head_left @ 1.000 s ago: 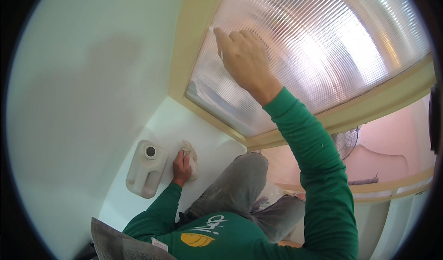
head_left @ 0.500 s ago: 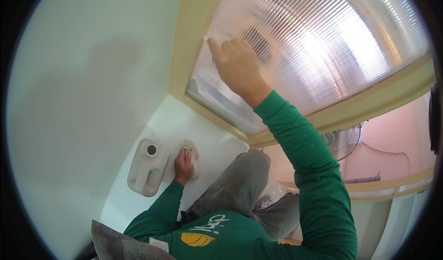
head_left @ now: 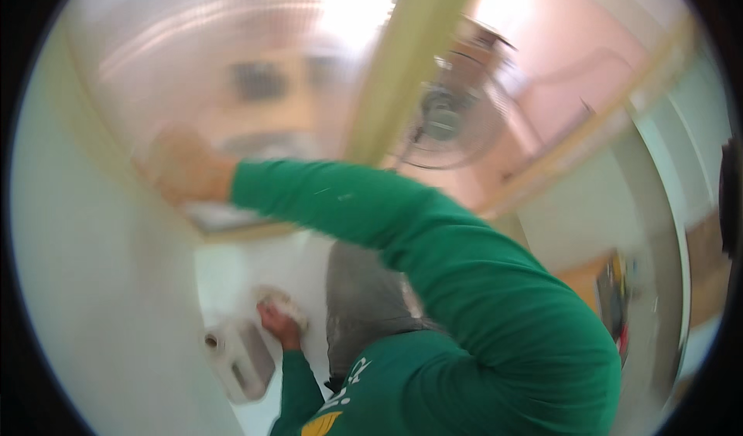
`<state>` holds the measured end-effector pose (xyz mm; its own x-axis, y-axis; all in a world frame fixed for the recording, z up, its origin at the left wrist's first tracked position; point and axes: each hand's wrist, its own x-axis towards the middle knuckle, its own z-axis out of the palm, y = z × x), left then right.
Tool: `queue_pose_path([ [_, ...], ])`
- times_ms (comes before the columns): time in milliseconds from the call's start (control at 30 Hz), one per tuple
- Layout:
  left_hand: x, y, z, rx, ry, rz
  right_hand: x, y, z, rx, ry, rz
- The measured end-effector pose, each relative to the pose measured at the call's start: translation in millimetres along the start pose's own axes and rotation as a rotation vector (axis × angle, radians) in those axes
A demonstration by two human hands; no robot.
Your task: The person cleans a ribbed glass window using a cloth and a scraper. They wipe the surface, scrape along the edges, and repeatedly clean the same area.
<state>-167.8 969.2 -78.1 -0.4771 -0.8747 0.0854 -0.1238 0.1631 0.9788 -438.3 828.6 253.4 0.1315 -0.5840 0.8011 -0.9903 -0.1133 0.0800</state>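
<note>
Low on the left, my left hand (head_left: 279, 327) is closed on a crumpled pale rag (head_left: 291, 307) that rests on the white surface. Beside it stands an off-white plastic jug (head_left: 249, 351) with a built-in handle and an uncapped neck. My right arm reaches across to the left, and my right hand (head_left: 188, 166) is at the lower left corner of a ribbed translucent panel (head_left: 186, 72) set in a cream frame (head_left: 414, 68). Motion smears the right hand's fingers, so neither their pose nor any contact with the panel can be made out.
A pale wall (head_left: 85, 281) rises close on the left. Beyond the frame's right upright stands a fan (head_left: 443, 122) in a pink-walled space. A cream rail (head_left: 573, 153) runs across the right, with dark and coloured items (head_left: 613, 293) lower down.
My view has swung right, so the panel, jug and left hand sit further left. My right hand has moved down to the panel's lower left corner. The left hand still grips the rag.
</note>
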Motion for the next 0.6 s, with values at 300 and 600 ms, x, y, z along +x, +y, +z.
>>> queue_pose_path([
  [300, 11.8, -32.3, -5.6, -0.200, 0.082, -0.130, -188.6, -26.3, -168.6, 0.257, -0.470, 0.374],
  [600, 171.4, 210.3, 27.6, 0.076, 0.512, 0.556, -382.7, -41.1, -340.3, 0.101, -0.530, 1.005],
])
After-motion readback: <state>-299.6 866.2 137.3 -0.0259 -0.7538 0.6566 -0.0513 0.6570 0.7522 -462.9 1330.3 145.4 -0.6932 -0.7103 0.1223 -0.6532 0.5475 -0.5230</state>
